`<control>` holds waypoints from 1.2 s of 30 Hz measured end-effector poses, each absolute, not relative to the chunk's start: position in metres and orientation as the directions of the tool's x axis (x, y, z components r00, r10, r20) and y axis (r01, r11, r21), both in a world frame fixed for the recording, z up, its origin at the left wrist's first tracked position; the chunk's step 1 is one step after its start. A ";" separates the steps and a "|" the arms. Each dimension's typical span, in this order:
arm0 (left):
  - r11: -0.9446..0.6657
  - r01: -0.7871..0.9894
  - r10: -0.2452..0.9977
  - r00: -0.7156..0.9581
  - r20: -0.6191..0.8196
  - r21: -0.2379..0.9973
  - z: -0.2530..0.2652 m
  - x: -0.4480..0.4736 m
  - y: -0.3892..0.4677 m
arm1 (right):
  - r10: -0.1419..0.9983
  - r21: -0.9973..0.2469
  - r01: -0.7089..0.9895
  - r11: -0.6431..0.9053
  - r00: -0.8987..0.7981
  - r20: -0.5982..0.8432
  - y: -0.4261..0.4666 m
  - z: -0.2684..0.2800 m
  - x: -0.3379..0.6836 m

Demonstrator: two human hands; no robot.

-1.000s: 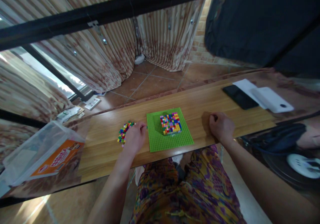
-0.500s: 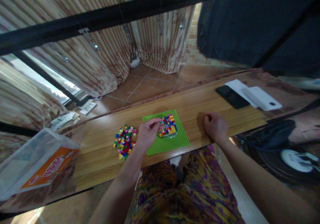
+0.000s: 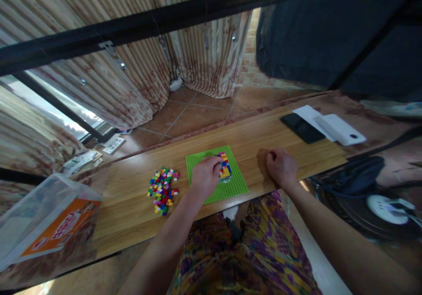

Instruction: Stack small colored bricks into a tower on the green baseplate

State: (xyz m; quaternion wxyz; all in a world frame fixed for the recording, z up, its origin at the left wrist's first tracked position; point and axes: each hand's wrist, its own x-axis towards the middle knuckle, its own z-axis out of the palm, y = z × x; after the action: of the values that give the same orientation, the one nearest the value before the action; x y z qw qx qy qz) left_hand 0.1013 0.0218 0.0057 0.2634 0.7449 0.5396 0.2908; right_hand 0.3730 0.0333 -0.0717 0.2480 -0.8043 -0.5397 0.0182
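My left hand point(image 3: 205, 176) is over the green baseplate point(image 3: 235, 187), its fingers pinched together at the multicoloured block of small bricks point(image 3: 226, 167). The hand covers the left part of that block, and whatever sits between the fingertips is hidden. Left of the plate lies a loose pile of small coloured bricks point(image 3: 161, 188). My right hand point(image 3: 282, 166) rests curled on the wooden tabletop to the right of the plate, apart from it; nothing shows in its fingers.
A black phone point(image 3: 302, 128) lies at the right of the wooden board point(image 3: 127, 207), beside a white sheet and a white box point(image 3: 341, 129). At the far left stands a clear plastic tub point(image 3: 56, 216) with an orange label. Curtains point(image 3: 128, 75) hang behind the table.
My left hand has shifted right across the baseplate and now covers more of the brick block. My right hand keeps its curled pose. The camera view has moved slightly.
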 end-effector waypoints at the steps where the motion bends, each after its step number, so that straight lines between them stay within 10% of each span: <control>1: -0.300 0.677 0.951 0.264 0.158 0.672 0.005 0.103 0.023 | 0.876 -0.421 0.859 -0.291 0.416 0.243 0.033 -0.072 0.373; 36: -0.325 0.781 0.943 0.221 0.250 0.533 -0.013 0.116 0.022 | 0.874 -0.414 0.865 -0.285 0.411 0.257 0.034 -0.073 0.374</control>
State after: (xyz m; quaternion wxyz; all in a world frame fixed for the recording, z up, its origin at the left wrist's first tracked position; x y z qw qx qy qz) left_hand 0.1160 0.0220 -0.0129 0.1485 0.7672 0.5617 0.2717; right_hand 0.3736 0.0337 -0.0730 0.2513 -0.8016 -0.5424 0.0097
